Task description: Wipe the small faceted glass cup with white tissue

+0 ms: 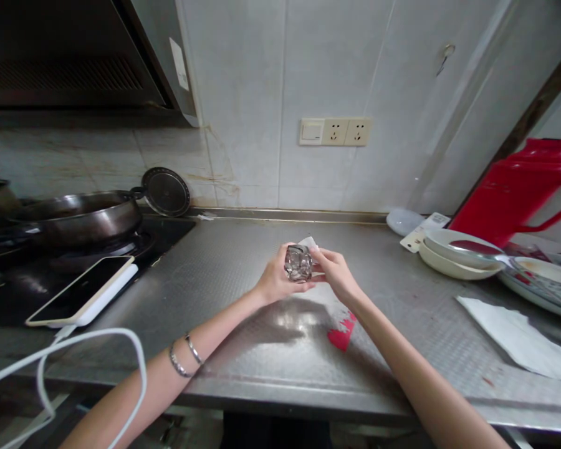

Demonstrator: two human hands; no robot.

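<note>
My left hand [275, 279] is wrapped around a small clear glass [298, 263], held above the steel counter [243, 274] with its mouth turned toward me. My right hand [335, 272] is pinched on a piece of white tissue [308, 242] pressed against the glass's right side and rim. Both hands meet at the middle of the counter. A red scrap [341, 335] lies on the counter below my right wrist.
A phone on a white power bank [81, 292] with a white cable [75, 349] lies at left beside a wok [81, 215] on the stove. Stacked bowls [453, 252], plates, a spoon and a red jug [518, 187] stand at right. A white napkin [514, 337] lies near the right front.
</note>
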